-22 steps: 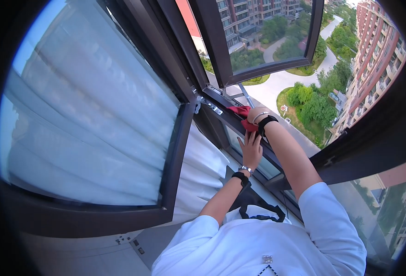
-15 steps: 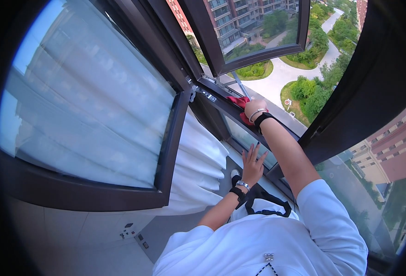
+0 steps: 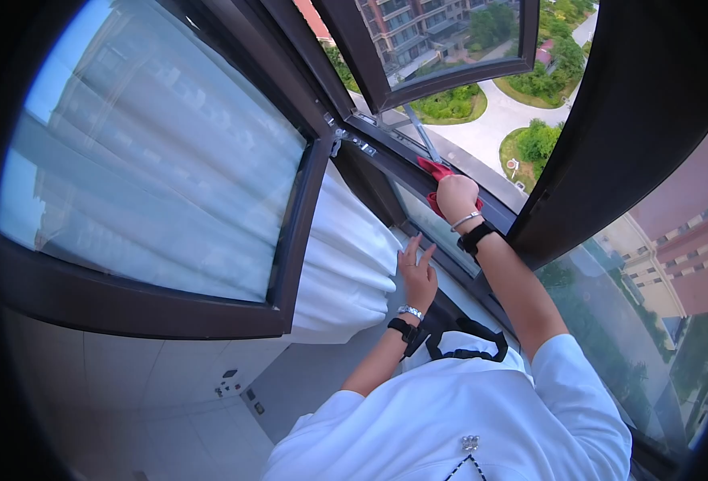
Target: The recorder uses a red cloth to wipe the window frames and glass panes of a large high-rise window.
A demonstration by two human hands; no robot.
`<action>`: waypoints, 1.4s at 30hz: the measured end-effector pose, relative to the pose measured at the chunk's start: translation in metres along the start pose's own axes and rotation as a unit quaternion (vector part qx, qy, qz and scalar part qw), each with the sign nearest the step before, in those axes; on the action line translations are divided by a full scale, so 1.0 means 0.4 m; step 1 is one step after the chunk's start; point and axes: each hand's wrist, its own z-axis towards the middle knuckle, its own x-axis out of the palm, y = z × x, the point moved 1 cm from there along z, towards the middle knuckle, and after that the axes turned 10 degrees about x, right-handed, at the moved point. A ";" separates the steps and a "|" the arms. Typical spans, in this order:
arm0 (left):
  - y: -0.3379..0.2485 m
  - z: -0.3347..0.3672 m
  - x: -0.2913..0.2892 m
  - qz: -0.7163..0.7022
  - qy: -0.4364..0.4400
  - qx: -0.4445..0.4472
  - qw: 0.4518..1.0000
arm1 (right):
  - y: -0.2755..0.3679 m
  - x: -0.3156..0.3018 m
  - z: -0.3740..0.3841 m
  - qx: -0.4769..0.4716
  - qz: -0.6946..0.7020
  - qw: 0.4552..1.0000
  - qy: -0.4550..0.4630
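Closed around the red cloth [image 3: 434,169], my right hand [image 3: 458,197] is at the dark window frame [image 3: 402,167]. It has slid farther from the metal hinge [image 3: 359,145], toward 4 o'clock, so another stretch is reached. At 7 o'clock, my left hand [image 3: 420,278] has withdrawn, fingers spread. Beyond the frame's edge, 1 o'clock is open; the dark sash [image 3: 610,136] limits 3 o'clock.

The cloth [image 3: 433,169] is red (seemingly plain), the window frame [image 3: 298,232] dark brown, the curtain [image 3: 350,272] white.

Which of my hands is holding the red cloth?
Your right hand: it grips the red cloth, while your left hand is spread open, holding nothing.
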 end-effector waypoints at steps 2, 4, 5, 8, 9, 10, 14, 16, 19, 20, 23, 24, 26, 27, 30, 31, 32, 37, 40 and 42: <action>0.006 0.085 -0.014 -0.003 -0.025 0.004 1.000 | -0.030 0.019 -0.018 0.049 0.065 0.991 -0.107; 0.021 0.187 -0.042 -0.020 -0.118 0.024 0.993 | -0.048 0.017 -0.054 0.037 0.098 0.984 -0.147; 0.028 0.242 -0.058 -0.019 -0.135 0.031 0.990 | -0.051 0.005 -0.078 0.027 0.155 0.982 -0.102; 0.047 0.411 -0.106 -0.009 -0.171 0.085 0.982 | -0.049 0.015 -0.149 -0.031 0.236 0.971 -0.020; 0.057 0.466 -0.119 -0.016 -0.172 0.105 0.979 | -0.047 0.027 -0.175 -0.049 0.247 0.967 -0.045; 0.059 0.521 -0.129 -0.019 -0.170 0.116 0.978 | -0.049 0.039 -0.195 -0.066 0.256 0.962 -0.073; -0.003 0.766 -0.186 -0.071 -0.174 0.218 0.958 | -0.067 0.030 -0.230 -0.066 0.342 0.935 -0.068; -0.061 0.886 -0.209 -0.085 -0.177 0.287 0.937 | -0.080 -0.010 -0.240 -0.053 0.338 0.937 -0.069; -0.158 1.053 -0.242 -0.096 -0.179 0.345 0.917 | -0.100 -0.084 -0.260 -0.060 0.305 0.940 -0.140; -0.183 1.109 -0.247 -0.099 -0.178 0.372 0.906 | -0.108 -0.109 -0.266 -0.076 0.290 0.939 -0.170; -0.266 1.276 -0.215 -0.105 -0.201 0.451 0.863 | -0.130 -0.148 -0.288 -0.103 0.251 0.933 -0.235; -0.289 1.322 -0.212 -0.112 -0.200 0.457 0.859 | -0.129 -0.150 -0.293 -0.129 0.243 0.926 -0.258; -0.335 1.413 -0.192 -0.108 -0.149 0.447 0.876 | -0.126 -0.154 -0.305 -0.136 0.224 0.925 -0.276; -0.349 1.463 -0.181 -0.112 -0.146 0.452 0.873 | -0.119 -0.171 -0.317 -0.158 0.195 0.923 -0.292; -0.398 1.605 -0.118 -0.088 -0.114 0.434 0.889 | -0.115 -0.195 -0.350 -0.149 0.127 0.922 -0.333; -0.415 1.642 -0.106 -0.064 -0.077 0.404 0.909 | -0.118 -0.204 -0.364 -0.140 0.085 0.912 -0.377; -0.432 1.669 -0.095 -0.038 -0.042 0.373 0.926 | -0.124 -0.210 -0.373 -0.131 0.041 0.897 -0.419; -0.483 1.756 -0.048 0.030 -0.020 0.320 0.947 | -0.139 -0.219 -0.416 -0.045 -0.014 0.874 -0.483; -0.509 1.812 -0.037 0.050 0.005 0.305 0.951 | -0.141 -0.221 -0.416 -0.033 -0.040 0.862 -0.505; -0.513 1.830 -0.015 0.054 -0.005 0.310 0.949 | -0.140 -0.217 -0.403 -0.039 -0.073 0.855 -0.511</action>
